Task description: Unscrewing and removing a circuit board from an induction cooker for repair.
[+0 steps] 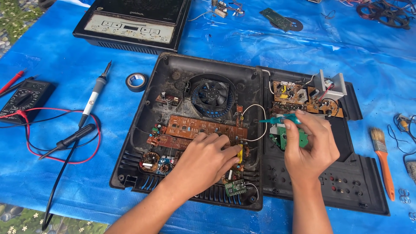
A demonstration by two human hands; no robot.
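Grips: two hands [203, 162] [310, 145], one screwdriver [281, 119].

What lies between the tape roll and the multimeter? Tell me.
In the head view, a soldering iron lies between the tape roll and the multimeter, on the blue tarp.

One head-mounted camera looks steeply down and forward from close range, over both forearms, onto the blue tarpaulin [52, 173] work surface.
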